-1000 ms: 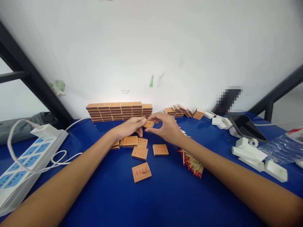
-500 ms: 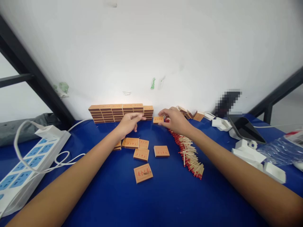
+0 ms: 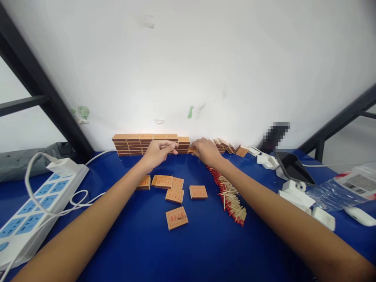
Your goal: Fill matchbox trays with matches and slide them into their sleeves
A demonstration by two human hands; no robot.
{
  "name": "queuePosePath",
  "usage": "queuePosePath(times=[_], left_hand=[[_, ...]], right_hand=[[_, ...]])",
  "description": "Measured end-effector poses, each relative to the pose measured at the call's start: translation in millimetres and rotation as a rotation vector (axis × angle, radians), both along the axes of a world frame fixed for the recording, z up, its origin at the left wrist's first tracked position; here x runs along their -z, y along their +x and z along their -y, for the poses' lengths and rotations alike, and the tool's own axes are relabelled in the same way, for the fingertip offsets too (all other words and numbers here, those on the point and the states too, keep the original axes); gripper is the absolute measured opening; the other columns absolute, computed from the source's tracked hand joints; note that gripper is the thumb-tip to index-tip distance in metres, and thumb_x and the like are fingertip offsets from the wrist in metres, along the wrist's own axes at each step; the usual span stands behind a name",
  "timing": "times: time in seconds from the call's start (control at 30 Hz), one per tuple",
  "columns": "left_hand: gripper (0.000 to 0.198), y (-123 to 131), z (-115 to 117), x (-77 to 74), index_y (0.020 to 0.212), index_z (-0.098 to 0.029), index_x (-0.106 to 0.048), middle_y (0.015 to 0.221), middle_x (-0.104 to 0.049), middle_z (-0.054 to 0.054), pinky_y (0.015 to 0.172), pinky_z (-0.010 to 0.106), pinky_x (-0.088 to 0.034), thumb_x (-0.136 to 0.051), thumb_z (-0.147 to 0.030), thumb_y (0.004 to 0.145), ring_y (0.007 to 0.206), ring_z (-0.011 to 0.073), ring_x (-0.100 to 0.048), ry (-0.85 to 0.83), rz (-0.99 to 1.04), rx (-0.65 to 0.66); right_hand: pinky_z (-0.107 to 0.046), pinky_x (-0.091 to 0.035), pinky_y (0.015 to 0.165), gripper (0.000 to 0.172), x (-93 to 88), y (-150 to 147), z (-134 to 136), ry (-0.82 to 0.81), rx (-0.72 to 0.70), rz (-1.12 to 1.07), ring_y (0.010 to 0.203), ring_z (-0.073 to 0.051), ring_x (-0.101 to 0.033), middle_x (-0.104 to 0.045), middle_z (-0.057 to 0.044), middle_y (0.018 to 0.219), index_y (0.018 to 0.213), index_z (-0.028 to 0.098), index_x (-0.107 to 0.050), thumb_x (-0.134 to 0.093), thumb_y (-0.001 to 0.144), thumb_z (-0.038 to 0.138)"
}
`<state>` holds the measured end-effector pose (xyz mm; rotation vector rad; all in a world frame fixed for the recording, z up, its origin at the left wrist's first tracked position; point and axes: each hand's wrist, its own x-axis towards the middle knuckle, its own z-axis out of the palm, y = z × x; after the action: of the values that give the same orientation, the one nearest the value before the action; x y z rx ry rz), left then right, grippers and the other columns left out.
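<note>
Along the wall stands a row of stacked matchboxes [image 3: 133,144]. My left hand [image 3: 158,152] is in front of it, fingers apart and pointing right, holding nothing. At the right end of the row my right hand [image 3: 205,150] has its fingers on a matchbox [image 3: 192,150], low against the lower stack [image 3: 183,145]; the fingers partly hide it. Several loose matchboxes [image 3: 163,181] lie on the blue table, with one [image 3: 198,192] apart to the right and one [image 3: 176,217] nearer me. A long pile of red-tipped matches [image 3: 230,196] lies beside my right forearm.
A white power strip [image 3: 38,207] with cables is at the left. More matchboxes [image 3: 225,145] lean by the wall. On the right are white plastic pieces [image 3: 296,196], a dark-screened device [image 3: 294,167] and a clear plastic package [image 3: 337,188].
My right hand has moved left and set its matchbox against the end of the row, still touching it. My left hand stays before the row. The view has shifted slightly.
</note>
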<state>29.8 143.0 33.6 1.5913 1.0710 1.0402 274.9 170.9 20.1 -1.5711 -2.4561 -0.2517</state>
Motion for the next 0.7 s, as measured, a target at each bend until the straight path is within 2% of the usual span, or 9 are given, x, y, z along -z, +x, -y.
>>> queuePosePath(times=[0.1,0.17,0.23,0.3,0.4,0.5,0.57,0.7], left_hand=[[0.026,-1.1,4.6,-15.4,0.108,-0.019,-0.083,0.096,-0.081,0.010,0.050,0.023,-0.038,-0.072,-0.039,0.096,0.054,0.0077,-0.045,0.034,-0.022,0.011],[0.028,-3.0,8.1,-28.2,0.111,-0.018,-0.082,0.097,-0.081,0.010,0.051,0.023,-0.040,-0.072,-0.039,0.096,0.054,0.0077,-0.046,0.064,-0.036,0.005],[0.029,-7.2,11.4,-42.2,0.112,-0.017,-0.081,0.095,-0.080,0.010,0.051,0.023,-0.041,-0.074,-0.039,0.095,0.055,0.0080,-0.048,0.091,-0.054,0.001],[0.027,-13.3,14.5,-56.1,0.109,-0.016,-0.081,0.093,-0.080,0.010,0.051,0.023,-0.041,-0.075,-0.037,0.094,0.055,0.0082,-0.048,0.113,-0.078,-0.008],[0.024,-24.1,19.6,-75.3,0.107,-0.016,-0.082,0.091,-0.080,0.009,0.052,0.023,-0.043,-0.077,-0.034,0.092,0.057,0.0086,-0.051,0.153,-0.126,-0.020],[0.025,-33.4,26.0,-90.9,0.108,-0.015,-0.082,0.091,-0.080,0.010,0.052,0.024,-0.044,-0.075,-0.034,0.093,0.058,0.0099,-0.054,0.229,-0.198,-0.043],[0.027,-37.4,30.4,-98.6,0.109,-0.015,-0.082,0.092,-0.080,0.011,0.051,0.025,-0.043,-0.074,-0.036,0.094,0.059,0.0108,-0.056,0.267,-0.226,-0.054],[0.029,-40.9,36.1,-106.6,0.109,-0.014,-0.082,0.092,-0.080,0.012,0.052,0.026,-0.045,-0.072,-0.037,0.095,0.061,0.0123,-0.059,0.321,-0.277,-0.048]], right_hand=[[-0.043,-0.048,0.089,0.008,-8.2,-0.3,16.3,0.046,0.023,-0.023,0.105,-0.032,-0.066,-0.078,-0.015,0.104,0.101,0.018,-0.075,-0.073,0.097,0.024],[-0.041,-0.049,0.086,0.008,-16.3,-7.5,35.1,0.055,-0.013,-0.124,0.098,-0.029,-0.067,-0.078,-0.011,0.097,0.095,0.019,-0.074,-0.070,0.099,0.026],[-0.037,-0.050,0.081,0.011,-23.9,-23.7,57.4,-0.011,-0.138,-0.293,0.088,-0.023,-0.069,-0.078,-0.006,0.092,0.092,0.021,-0.073,-0.075,0.096,0.031],[-0.036,-0.052,0.080,0.025,-29.3,-47.3,78.7,-0.130,-0.255,-0.355,0.087,-0.022,-0.070,-0.079,-0.005,0.094,0.099,0.021,-0.074,-0.077,0.094,0.045],[-0.042,-0.053,0.089,0.043,-32.7,-84.1,99.2,-0.168,-0.284,-0.139,0.109,-0.032,-0.069,-0.080,-0.014,0.111,0.109,0.016,-0.075,-0.080,0.088,0.053],[-0.044,-0.053,0.089,0.039,-32.0,-107.7,103.5,-0.205,-0.227,0.091,0.112,-0.036,-0.069,-0.079,-0.019,0.114,0.107,0.014,-0.076,-0.079,0.090,0.049],[-0.042,-0.053,0.085,0.036,-29.4,-115.6,101.4,-0.235,-0.212,0.133,0.108,-0.034,-0.071,-0.079,-0.018,0.112,0.106,0.014,-0.076,-0.078,0.091,0.047],[-0.039,-0.053,0.082,0.035,-23.0,-122.0,97.1,-0.236,-0.241,0.081,0.106,-0.031,-0.072,-0.080,-0.015,0.112,0.110,0.015,-0.076,-0.080,0.091,0.045]])
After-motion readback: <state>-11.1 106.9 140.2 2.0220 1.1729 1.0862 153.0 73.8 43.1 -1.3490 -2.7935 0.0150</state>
